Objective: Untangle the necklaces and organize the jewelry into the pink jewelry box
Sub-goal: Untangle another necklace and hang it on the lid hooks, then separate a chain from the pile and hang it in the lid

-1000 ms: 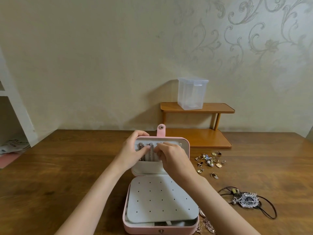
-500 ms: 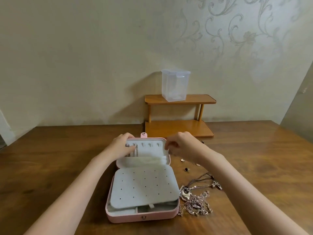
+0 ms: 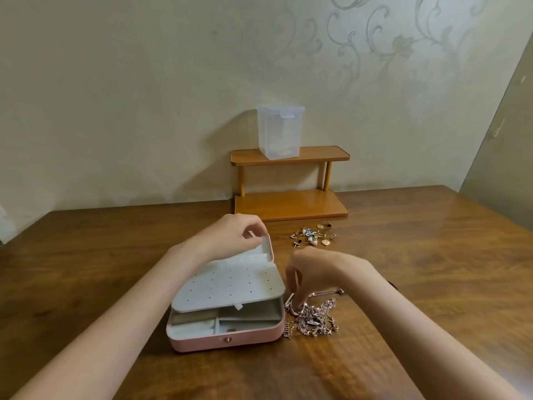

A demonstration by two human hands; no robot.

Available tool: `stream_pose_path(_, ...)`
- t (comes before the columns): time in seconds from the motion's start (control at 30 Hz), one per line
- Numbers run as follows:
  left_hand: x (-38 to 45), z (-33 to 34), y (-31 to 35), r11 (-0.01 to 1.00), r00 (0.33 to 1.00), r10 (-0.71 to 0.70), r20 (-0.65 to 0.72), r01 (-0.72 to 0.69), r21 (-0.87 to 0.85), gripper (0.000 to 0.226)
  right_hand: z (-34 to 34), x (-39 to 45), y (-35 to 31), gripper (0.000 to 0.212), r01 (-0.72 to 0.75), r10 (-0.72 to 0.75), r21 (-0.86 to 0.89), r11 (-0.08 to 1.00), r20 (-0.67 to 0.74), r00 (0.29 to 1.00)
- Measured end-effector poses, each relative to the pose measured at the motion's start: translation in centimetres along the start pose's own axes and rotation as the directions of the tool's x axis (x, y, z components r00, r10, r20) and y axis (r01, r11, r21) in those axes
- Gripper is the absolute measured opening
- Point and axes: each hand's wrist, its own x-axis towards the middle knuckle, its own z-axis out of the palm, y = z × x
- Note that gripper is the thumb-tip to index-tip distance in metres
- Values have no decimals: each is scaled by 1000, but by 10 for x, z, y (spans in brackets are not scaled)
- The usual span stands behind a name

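Reaching down with our right hand, we have the fingertips curled into the top of the tangled necklaces, apparently pinching a chain or ring at the heap's near-left edge; the exact strand is too small to tell. Our left hand pinches the upper edge of the lid of the pink jewelry box, holding it tilted up at the back. The box sits on the wooden table in front of us, its pale perforated tray lifted so the lower compartments show, and those look almost bare. The necklaces lie in a heap touching the box's right side, and a scatter of earrings and small charms lies beyond them, near the foot of a small wooden shelf that carries a clear plastic container.

We judge the task barely under way: the heap is still knotted, the small pieces are still loose, and little seems filed in the base.

Against half a second ago, our right hand has left the lid and dropped to the necklace heap, the left has moved from the hooks to the lid's top edge, the lid leans further forward, and the view has shifted right.
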Motion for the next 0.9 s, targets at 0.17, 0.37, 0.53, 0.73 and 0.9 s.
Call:
stream_pose_path(0.17,-10,18,27,994,989,106,105,-109,23,12,8,-3,9,31,-35,34,88,996,12,999)
stream_pose_path(0.37,-12,33,39,990,978,137,154,-141,16,18,3,-11,29,26,-65,63,-9,998,-176,982)
stream_pose_path(0.53,-12,39,43,991,978,123,167,-130,32,19,5,-20,16,28,48,-48,-12,999,37,998)
stream_pose_path(0.73,-15,42,40,996,984,92,151,-93,1,19,11,-14,14,20,55,-55,-75,996,6,998)
stream_pose_path(0.9,-15,39,42,996,980,91,175,-89,-21,21,-11,-21,36,10,36,-19,109,993,-154,988)
